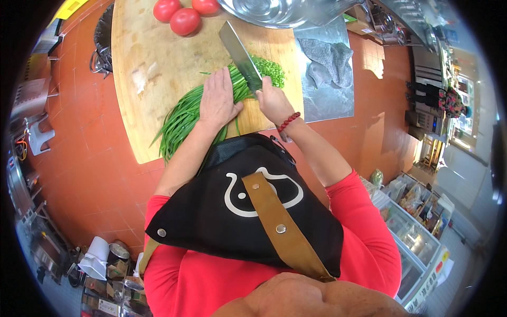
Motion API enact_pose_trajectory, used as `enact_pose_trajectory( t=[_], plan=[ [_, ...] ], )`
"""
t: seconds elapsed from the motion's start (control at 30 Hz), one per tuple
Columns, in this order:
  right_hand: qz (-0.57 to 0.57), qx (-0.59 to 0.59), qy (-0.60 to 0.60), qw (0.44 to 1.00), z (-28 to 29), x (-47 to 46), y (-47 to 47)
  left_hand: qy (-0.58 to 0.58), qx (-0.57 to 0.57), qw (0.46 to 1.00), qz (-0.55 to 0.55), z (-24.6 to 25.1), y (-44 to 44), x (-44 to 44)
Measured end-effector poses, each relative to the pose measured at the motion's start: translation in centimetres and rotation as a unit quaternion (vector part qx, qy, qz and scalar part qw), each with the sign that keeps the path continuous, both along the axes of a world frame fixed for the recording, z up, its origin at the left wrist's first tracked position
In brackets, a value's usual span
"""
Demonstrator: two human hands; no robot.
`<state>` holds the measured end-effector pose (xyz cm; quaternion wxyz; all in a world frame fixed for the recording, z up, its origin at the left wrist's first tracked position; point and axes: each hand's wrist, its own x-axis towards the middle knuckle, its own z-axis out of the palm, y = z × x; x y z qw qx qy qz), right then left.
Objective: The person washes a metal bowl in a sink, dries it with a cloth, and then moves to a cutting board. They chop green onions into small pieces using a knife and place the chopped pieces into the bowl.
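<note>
My right hand [274,99] grips the handle of a broad-bladed Chinese kitchen knife [238,47]. Its blade crosses the cut end of a bunch of long green chives [183,109], or a similar leafy stalk. Flat on the bunch, left of the blade, rests my left hand [218,95], fingers extended together and thumb apart. Finely chopped green pieces [271,69] are heaped right of the blade. All of this lies on a wooden cutting board [158,51]. The uncut leaves trail over the board's near edge beside my left forearm.
Several red tomatoes [185,21] and a large metal bowl [269,12] stand at the far side. A grey cloth [330,61] lies on the metal tabletop [328,105] to the right. A black-lined bin [103,43] stands left of the board. Another person [447,101] is far right.
</note>
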<state>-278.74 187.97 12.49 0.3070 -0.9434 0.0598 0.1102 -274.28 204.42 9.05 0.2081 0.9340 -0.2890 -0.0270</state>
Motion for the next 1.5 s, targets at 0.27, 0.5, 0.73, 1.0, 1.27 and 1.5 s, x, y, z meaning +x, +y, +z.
enact_pose_trajectory(
  t=[0.27, 0.5, 0.73, 1.0, 1.27, 1.5],
  plan=[
    [0.049, -0.033, 0.060, 0.996, 4.7, -2.2, -0.7, 0.020, 0.013, 1.000, 0.011, 0.1, -0.2, 0.0],
    [0.070, -0.031, 0.061, 0.995, 2.3, -0.3, 0.0, 0.009, 0.013, 1.000, -0.003, -0.1, -0.2, 0.3],
    [0.040, -0.081, -0.001, 0.996, -1.2, 0.0, 2.2, 0.002, 0.016, 1.000, -0.004, 0.3, -0.2, 0.3],
    [0.035, -0.038, 0.023, 0.998, 3.8, -1.7, -0.3, 0.004, 0.068, 0.997, 0.042, 0.7, 0.3, -0.9],
    [0.067, -0.030, 0.102, 0.992, 3.9, -1.5, 0.4, -0.008, 0.071, 0.997, 0.025, -0.3, 0.5, -0.6],
    [0.052, -0.055, -0.029, 0.997, -0.9, -0.2, 2.5, -0.007, 0.062, 0.998, 0.020, -0.4, 0.4, -0.6]
  ],
)
